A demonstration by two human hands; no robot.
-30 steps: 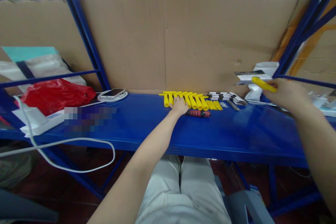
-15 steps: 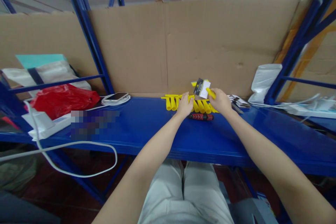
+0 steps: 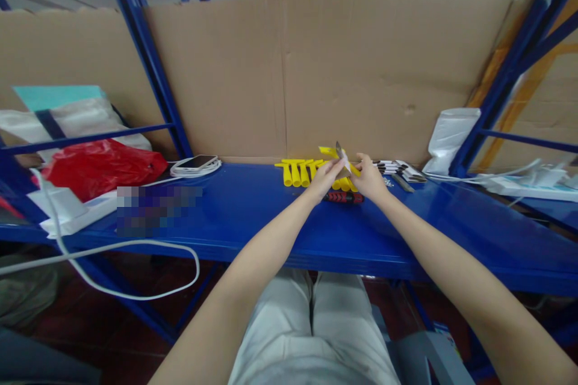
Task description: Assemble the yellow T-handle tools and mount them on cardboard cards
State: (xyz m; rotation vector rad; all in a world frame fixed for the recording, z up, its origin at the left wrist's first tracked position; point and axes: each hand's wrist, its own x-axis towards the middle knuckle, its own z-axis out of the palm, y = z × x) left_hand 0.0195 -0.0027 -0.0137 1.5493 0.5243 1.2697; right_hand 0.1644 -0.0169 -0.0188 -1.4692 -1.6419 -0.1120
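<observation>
Right grip (image 3: pixel 372 179) holds an elongated yellow plastic piece (image 3: pixel 356 171) over the blue metal tabletop (image 3: pixel 239 207), left grip (image 3: pixel 325 180) pinches a white-and-dark card (image 3: pixel 345 162) against it; this piece seems midway, the row of yellow T-shaped pieces (image 3: pixel 295 177) shows no cards

You sit in what looks like a workshop: blue bench (image 3: pixel 244 204), metal rack (image 3: pixel 145 42), cardboard (image 3: pixel 217 84) backing, tool (image 3: pixel 345 197) beside lined-up yellow parts (image 3: pixel 296 178).

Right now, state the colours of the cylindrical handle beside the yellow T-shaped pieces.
Cylindrical handle: red and black, seen in the head view.
</observation>
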